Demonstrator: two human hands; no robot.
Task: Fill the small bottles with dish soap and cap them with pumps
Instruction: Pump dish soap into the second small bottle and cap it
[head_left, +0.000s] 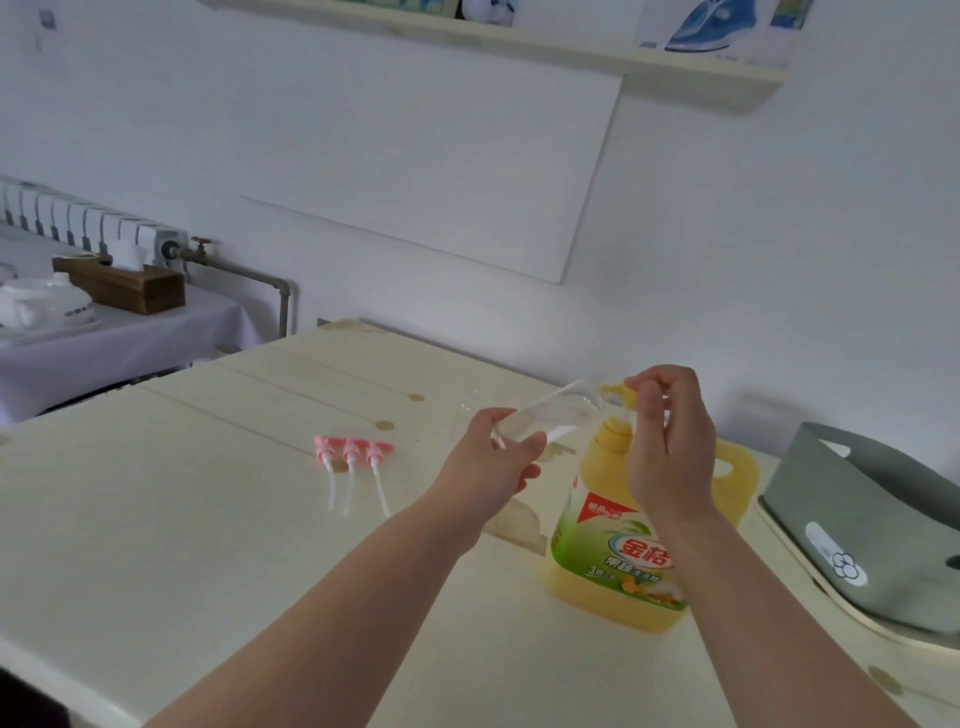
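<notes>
While the large yellow dish soap jug (618, 545) stood upright on the cream counter (208, 545), the left hand (493, 467) gripped a clear small bottle (550, 415), held tilted in the air above the jug's neck. The right hand (670, 441) pinched a yellow piece (621, 392) in its fingers at the bottle's mouth. A grey basket (857, 519) sat to the right; three pink pumps (353, 452) lay to the left.

Clear small bottle (545, 415) in left hand (493, 467), tilted, neck up-right, looks empty. Right hand (670, 447) pinches yellow piece (621, 392) at its mouth. Yellow soap jug (618, 545) stands upright just below, green label. 3 pink pumps (353, 452) lie side by side, white tubes twd viewer, well left of jug.
</notes>
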